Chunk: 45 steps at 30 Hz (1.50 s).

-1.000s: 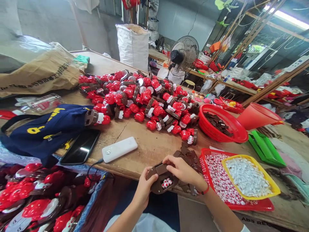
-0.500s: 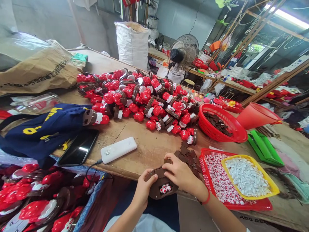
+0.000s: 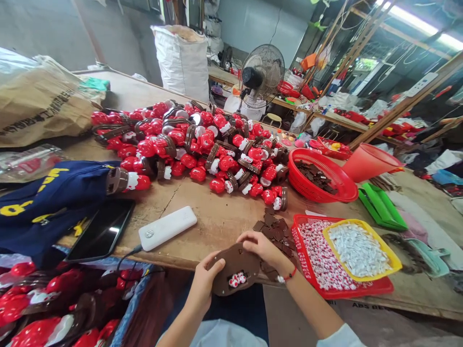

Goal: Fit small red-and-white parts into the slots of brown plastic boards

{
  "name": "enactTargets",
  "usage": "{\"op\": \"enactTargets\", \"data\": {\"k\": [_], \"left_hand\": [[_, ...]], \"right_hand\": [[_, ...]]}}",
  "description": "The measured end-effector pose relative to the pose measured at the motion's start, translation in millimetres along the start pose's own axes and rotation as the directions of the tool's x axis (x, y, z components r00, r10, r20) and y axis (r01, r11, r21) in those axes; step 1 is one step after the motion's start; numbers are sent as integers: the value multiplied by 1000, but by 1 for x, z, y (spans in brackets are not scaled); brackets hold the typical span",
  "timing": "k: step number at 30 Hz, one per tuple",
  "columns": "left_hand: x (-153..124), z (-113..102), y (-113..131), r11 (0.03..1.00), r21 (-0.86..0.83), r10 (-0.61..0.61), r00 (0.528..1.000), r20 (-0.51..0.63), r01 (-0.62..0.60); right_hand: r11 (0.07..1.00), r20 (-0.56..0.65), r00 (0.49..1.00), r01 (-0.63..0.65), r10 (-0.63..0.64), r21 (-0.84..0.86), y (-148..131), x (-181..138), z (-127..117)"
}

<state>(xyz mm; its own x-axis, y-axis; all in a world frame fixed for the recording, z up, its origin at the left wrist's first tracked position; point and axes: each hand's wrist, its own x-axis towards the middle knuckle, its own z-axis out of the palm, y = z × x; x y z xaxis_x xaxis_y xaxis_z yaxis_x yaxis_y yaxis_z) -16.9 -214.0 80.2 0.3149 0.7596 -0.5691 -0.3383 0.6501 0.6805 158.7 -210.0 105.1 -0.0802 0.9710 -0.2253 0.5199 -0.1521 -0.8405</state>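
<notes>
Above the table's front edge I hold a brown plastic toy base, its flat underside turned up toward me. A rectangular opening in it shows several small white pieces with red dots. My left hand is closed on the near left edge, thumb on top. My right hand is closed on the far right edge, fingers bent over the rim; its thumb is hidden. Just beyond the right hand lies a loose heap of flat brown plastic pieces. Whatever is under the base is out of sight.
Red-and-brown toy figures are piled across the table. At right are a red basket of brown pieces, a red tray of dotted pieces and a yellow tray. A white power bank and phone lie left.
My right fingers have moved from the top of the base to its far right edge. More of the brown underside shows. The camera view has shifted slightly right.
</notes>
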Motion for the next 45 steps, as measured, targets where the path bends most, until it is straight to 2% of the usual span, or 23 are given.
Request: {"op": "enactTargets", "data": {"k": [2, 5, 9, 13, 16, 20, 24, 27, 29, 30, 33, 37, 40, 45], "left_hand": [[4, -6, 8, 997, -68, -38, 998, -49, 34], [8, -15, 21, 990, -136, -67, 986, -155, 46], [8, -22, 30, 986, -166, -59, 975, -216, 23], [6, -20, 29, 986, -168, -40, 978, -204, 5], [6, -17, 26, 987, -162, -41, 982, -182, 11], [4, -8, 20, 983, -179, -66, 985, -157, 37], [0, 5, 9, 959, -277, -98, 985, -145, 55], [-4, 14, 2, 940, -340, -89, 979, -186, 21], [-6, 18, -2, 937, -348, -74, 977, -201, -1], [-7, 20, -3, 938, -346, -66, 977, -203, -9], [-11, 25, -7, 944, -328, -29, 981, -191, -36], [-15, 29, -12, 950, -309, -4, 984, -176, -51], [-18, 30, -15, 955, -292, -2, 984, -180, -52], [-20, 31, -17, 957, -283, 15, 987, -159, -60]], "right_hand": [[992, -77, 995, -67, 59, -107, 14, 6, -9], [930, -201, 975, -158, 94, -332, 31, 11, -15], [855, -187, 977, -184, 104, -485, 39, 11, -5], [774, -189, 972, -224, 137, -592, 39, 13, 5], [747, -179, 972, -231, 151, -623, 42, 19, 4], [767, -171, 975, -216, 140, -605, 47, 22, -7], [793, -281, 954, -254, 109, -554, 41, 10, -23], [900, -490, 871, -233, 25, -368, 26, -9, -30], [981, -583, 812, -102, -13, -163, 13, -21, -27], [997, -586, 810, -26, -25, -77, 7, -25, -24], [997, -451, 890, 74, -62, 9, -9, -29, -11], [998, -309, 951, 4, -24, -68, -17, -24, 2], [993, -237, 972, -28, -1, -117, -19, -23, 3], [985, -177, 984, -10, -21, -171, -23, -27, -2]]}}
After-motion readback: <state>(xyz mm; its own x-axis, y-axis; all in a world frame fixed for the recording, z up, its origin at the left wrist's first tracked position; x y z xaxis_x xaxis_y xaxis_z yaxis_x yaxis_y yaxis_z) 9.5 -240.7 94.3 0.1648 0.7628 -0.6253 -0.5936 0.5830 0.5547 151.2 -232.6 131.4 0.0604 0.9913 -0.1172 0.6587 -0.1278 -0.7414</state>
